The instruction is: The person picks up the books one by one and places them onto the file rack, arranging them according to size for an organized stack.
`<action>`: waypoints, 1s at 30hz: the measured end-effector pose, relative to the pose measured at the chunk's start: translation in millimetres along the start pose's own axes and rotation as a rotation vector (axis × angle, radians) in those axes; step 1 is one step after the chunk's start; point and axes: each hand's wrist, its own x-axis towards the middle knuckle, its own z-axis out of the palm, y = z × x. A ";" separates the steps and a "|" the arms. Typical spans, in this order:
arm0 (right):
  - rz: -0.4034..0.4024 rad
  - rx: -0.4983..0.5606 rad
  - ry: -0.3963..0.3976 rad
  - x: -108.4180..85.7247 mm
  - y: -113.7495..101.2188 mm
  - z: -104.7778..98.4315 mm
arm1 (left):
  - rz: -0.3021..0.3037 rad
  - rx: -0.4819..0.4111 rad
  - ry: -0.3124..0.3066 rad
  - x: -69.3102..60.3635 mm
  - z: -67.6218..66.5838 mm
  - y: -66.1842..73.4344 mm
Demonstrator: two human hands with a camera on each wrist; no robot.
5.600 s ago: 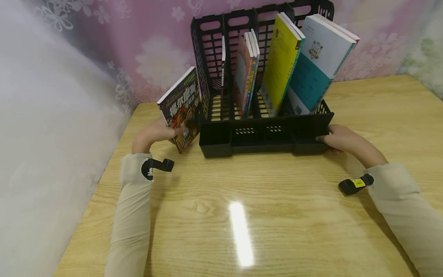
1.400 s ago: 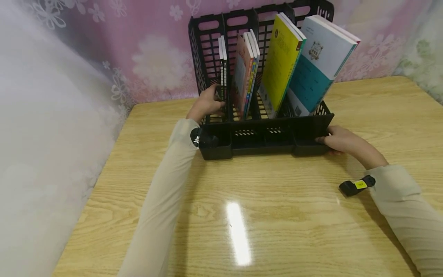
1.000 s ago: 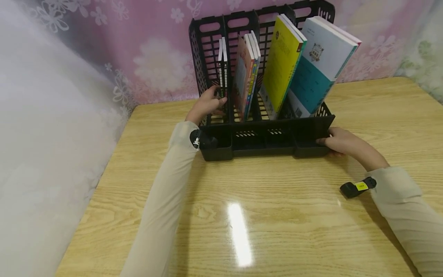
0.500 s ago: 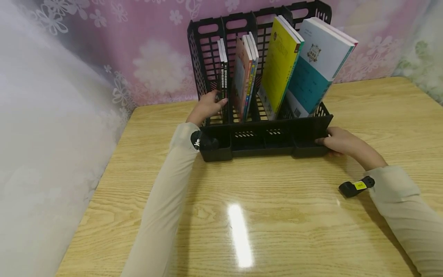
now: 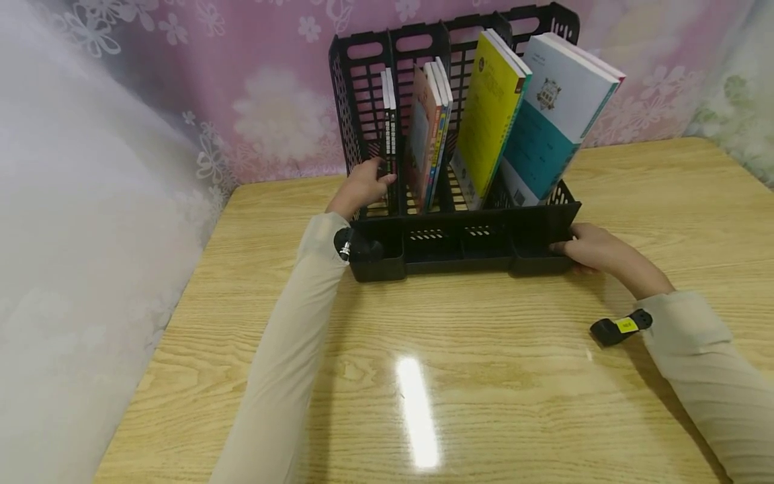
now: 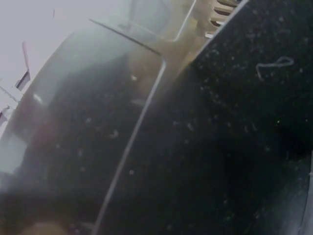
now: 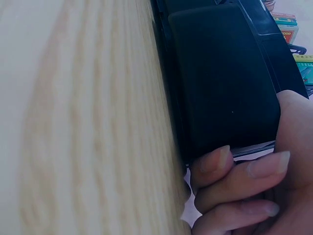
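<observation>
A black desktop book rack (image 5: 459, 265) with a shallow front tray stands near the back of the table. In its leftmost compartment two thin dark books (image 5: 390, 138) stand upright side by side. My left hand (image 5: 363, 188) reaches over the tray and holds these books low, thumb at the spines, fingers at the left side and partly hidden. At the rack's front right corner my right hand (image 5: 595, 249) grips the tray, its thumb over the rim. The right wrist view shows curled fingers (image 7: 237, 181) beside the tray wall (image 7: 225, 78). Dark plastic (image 6: 234, 147) fills the left wrist view.
Further right in the rack lean several slim books (image 5: 432, 134), a yellow book (image 5: 491, 121) and a white-and-teal book (image 5: 553, 114). A floral curtain (image 5: 272, 101) hangs behind the wooden table (image 5: 363, 403), and white cloth (image 5: 91, 269) borders its left side.
A dark book, held outside the rack's left side in the oldest frame, now stands in the leftmost compartment beside its twin. My left hand moved right with it. The right hand stayed put.
</observation>
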 end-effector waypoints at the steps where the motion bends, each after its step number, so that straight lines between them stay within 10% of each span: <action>1: -0.001 0.000 -0.001 0.0 -0.1 0.3 | 0.000 0.011 -0.005 0.3 0.0 -0.5; 9: -0.006 0.001 0.001 3.6 -2.3 0.1 | 0.018 0.057 -0.037 0.4 -1.4 -5.4; 18: -0.028 -0.012 -0.014 14.5 -10.9 7.2 | 0.153 -0.191 0.198 -22.0 -8.9 -24.6; 30: -0.016 -0.175 -0.043 0.3 -28.3 -10.8 | 0.293 0.020 0.325 -74.0 -7.5 -3.7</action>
